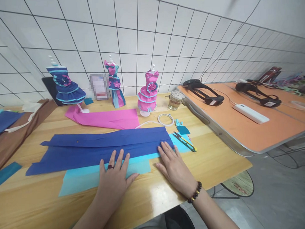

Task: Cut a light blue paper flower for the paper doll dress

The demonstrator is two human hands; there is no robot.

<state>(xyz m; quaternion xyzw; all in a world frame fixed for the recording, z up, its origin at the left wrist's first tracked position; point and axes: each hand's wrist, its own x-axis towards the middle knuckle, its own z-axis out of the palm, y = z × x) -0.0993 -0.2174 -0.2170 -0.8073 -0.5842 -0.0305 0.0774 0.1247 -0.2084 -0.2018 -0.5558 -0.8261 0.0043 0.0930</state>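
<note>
A long dark blue fabric piece [91, 152] lies across the wooden table, partly over light blue fabric [82, 182]. My left hand [115, 176], with a dark ring, rests flat with spread fingers on the light blue fabric, fingertips at the blue piece's lower edge. Near the blue piece's right end lies my right hand [174, 167], palm down and fingers stretched out, a beaded bracelet on the wrist. Just beyond it are yellow-and-black thread snips [185, 141]. Pink fabric [107, 118] and a roll of white tape [166, 120] lie behind.
Three small dress forms [69, 88] [115, 84] [148, 91] stand along the tiled wall. A lidded glass [176, 100] is at the back. Brown fabric [24, 133] lies left. An orange table [232, 120] at right holds black headsets [205, 94] and a white power bank [251, 113].
</note>
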